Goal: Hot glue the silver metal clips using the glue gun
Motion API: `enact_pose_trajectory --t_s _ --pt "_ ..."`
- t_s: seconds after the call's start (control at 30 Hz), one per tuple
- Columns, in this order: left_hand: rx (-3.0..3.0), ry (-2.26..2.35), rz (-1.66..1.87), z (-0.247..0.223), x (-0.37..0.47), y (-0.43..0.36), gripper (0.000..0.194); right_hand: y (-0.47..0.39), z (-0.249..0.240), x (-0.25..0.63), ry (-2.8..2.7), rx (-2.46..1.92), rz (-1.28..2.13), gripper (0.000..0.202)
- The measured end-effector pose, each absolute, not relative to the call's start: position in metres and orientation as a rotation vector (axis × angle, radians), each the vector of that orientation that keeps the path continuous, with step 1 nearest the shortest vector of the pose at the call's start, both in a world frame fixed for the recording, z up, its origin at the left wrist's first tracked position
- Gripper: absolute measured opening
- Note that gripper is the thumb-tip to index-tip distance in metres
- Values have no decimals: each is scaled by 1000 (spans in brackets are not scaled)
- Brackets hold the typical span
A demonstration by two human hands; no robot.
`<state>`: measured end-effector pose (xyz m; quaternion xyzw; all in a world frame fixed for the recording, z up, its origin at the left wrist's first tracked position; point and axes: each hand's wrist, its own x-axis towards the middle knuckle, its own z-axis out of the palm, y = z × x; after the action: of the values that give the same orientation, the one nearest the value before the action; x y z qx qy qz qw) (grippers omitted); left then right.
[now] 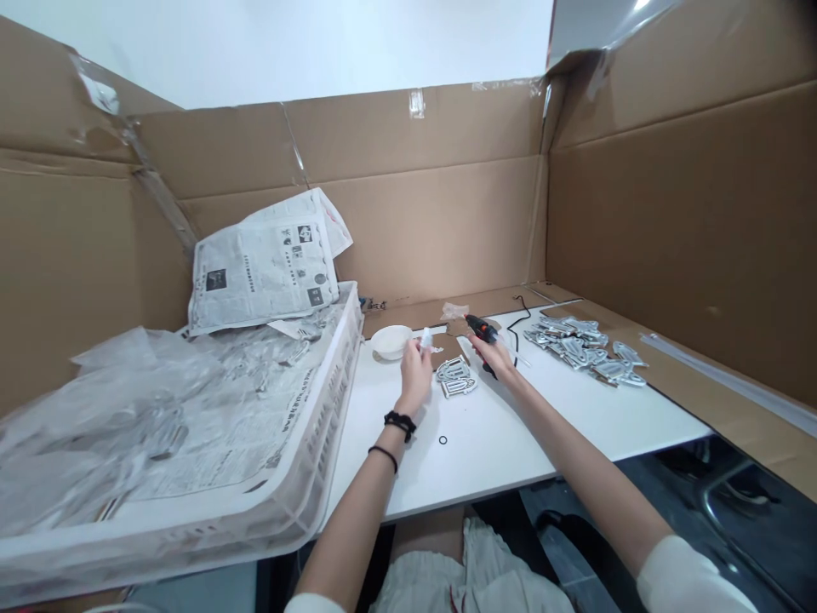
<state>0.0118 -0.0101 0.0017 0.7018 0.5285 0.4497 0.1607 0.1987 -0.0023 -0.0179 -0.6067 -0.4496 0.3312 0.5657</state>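
My right hand [496, 358] is wrapped round a black glue gun [480, 329] with orange parts, and a translucent glue stick [521, 356] sticks out of its back end. The fingers of my left hand [416, 375] pinch a small whitish object [425, 338], too small to name. Beside the left hand stands a shallow white bowl [391, 342]. Between my hands, a few flat silvery arch-shaped pieces [456, 377] lie on the white tabletop [408, 489]. A brown patch [450, 345] shows just in front of the hands.
To the left stands a large white plastic crate [312, 451] with newspaper [268, 264] and plastic-wrapped pieces. A pile of silvery pieces [584, 347] lies right. A black cord [518, 319], a small black ring [442, 440] and clear plastic [454, 311] are there. Cardboard walls [434, 230] surround the table.
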Motion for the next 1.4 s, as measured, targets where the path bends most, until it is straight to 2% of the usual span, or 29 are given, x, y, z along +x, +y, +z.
enact_pose_trajectory --t_s 0.1,0.17,0.3,0.5,0.63,0.7,0.77,0.87,0.97,1.07,1.2,1.4 --pt "1851 1916 1266 17 -7 26 8 -4 -16 197 -1021 -1431 789 32" --pt "1821 2025 1186 23 -19 44 12 -4 -14 196 -975 -1445 811 32" --pt "2052 2035 976 24 -26 62 27 -3 -13 196 -941 -1453 846 34" --pt "2248 2100 665 30 -10 76 29 -5 -11 195 -934 -1419 878 35" --pt "2289 2094 649 39 -9 78 31 -5 -8 195 -951 -1421 871 32" --pt "2253 2099 780 42 -9 73 28 -6 -7 195 -964 -1408 862 31" --pt "2097 2007 1121 44 -6 65 24 -8 -4 195 -971 -1405 865 31" --pt "1583 1540 1551 42 7 45 27 -14 2 193 -1041 -1381 895 31" --pt "1167 1059 1477 36 25 20 30 -20 6 189 -1199 -1224 904 35" --pt "968 808 1382 28 38 -2 31 -22 5 185 -1280 -1154 956 42" --pt "884 722 1364 21 47 -16 34 -19 -5 182 -1314 -1123 1005 45" --pt "1024 732 1249 13 45 -21 25 -12 -11 178 -1134 -1102 986 50"
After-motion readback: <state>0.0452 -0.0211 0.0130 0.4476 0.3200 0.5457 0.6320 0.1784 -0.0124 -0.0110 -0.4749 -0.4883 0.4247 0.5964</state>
